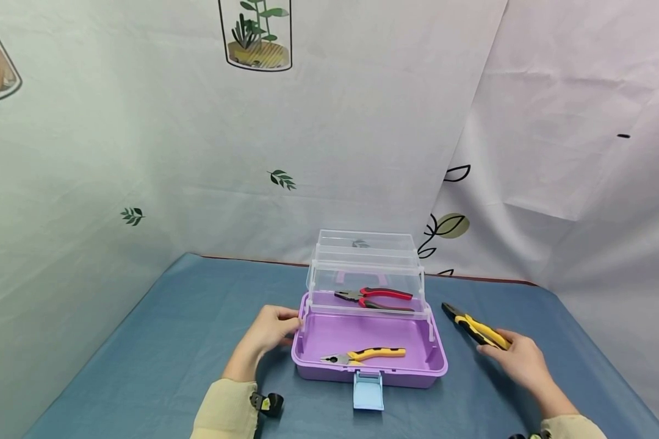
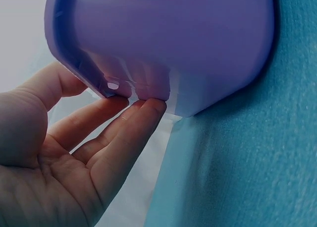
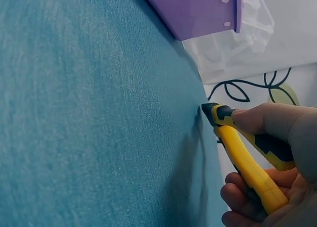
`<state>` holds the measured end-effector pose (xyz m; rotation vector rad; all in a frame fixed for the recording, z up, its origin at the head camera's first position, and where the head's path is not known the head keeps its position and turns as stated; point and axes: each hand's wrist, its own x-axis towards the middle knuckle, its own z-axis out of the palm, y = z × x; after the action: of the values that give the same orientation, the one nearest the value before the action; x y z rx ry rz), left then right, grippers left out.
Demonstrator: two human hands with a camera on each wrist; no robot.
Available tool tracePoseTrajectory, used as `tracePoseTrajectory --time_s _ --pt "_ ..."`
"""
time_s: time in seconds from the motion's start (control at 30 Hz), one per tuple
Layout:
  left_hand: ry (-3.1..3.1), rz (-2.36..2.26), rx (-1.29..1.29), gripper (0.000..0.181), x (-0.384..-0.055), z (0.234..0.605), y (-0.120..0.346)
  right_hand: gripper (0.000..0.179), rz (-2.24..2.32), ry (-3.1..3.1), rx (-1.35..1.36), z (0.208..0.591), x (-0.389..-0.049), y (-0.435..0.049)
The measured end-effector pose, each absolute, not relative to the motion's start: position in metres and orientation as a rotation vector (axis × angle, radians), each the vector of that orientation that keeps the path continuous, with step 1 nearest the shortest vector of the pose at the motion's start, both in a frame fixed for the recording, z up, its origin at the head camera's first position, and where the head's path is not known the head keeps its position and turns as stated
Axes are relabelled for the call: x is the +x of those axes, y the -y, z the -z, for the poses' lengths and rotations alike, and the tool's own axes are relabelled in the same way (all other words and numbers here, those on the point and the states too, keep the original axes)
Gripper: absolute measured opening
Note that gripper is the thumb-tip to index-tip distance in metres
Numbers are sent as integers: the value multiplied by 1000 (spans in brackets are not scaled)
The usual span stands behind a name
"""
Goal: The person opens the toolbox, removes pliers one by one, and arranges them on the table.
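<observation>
A purple toolbox [image 1: 335,373] stands with its clear lid [image 1: 368,242] and clear tray raised at the back. My left hand [image 1: 271,329] grips its left rim, thumb over the edge and fingertips against the outer wall [image 2: 143,81]. To the right of the box, my right hand [image 1: 518,360] holds yellow-and-black pliers [image 1: 479,330] by the handles, their dark jaws pointing away from me. In the right wrist view the thumb lies on one handle [image 3: 247,157]. Yellow-handled pliers [image 1: 376,353] lie inside the box near its front wall; red-handled pliers [image 1: 387,293] rest in the raised tray.
A light blue latch [image 1: 368,393] hangs down at the front of the box. Blue cloth [image 1: 159,360] covers the table, and a pale printed curtain [image 1: 362,152] rises behind its far edge.
</observation>
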<state>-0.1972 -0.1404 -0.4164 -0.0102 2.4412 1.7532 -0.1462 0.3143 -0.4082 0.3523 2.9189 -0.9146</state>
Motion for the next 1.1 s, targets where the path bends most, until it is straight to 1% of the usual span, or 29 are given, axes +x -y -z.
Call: tracePoseTrajectory --time_s 0.2,0.43,0.73,0.83,1.03,1.1 --pt "-2439 -1750 -18 26 -198 417 140 86 886 -2916 347 409 -148 -315" --pt "-2438 -1753 -21 26 -200 419 141 92 786 -2882 344 408 -150 -313" --pt "-2431 -1753 -39 25 -202 421 140 87 702 -2842 334 405 -150 -309" --pt "-2430 -1754 -36 25 -202 422 140 82 683 -2839 319 404 -150 -309" --pt "-2433 -1755 -2 27 -199 418 141 60 633 -2850 278 401 -152 -307" --pt "-2433 -1749 25 29 -199 417 142 56 614 -2852 279 401 -153 -304"
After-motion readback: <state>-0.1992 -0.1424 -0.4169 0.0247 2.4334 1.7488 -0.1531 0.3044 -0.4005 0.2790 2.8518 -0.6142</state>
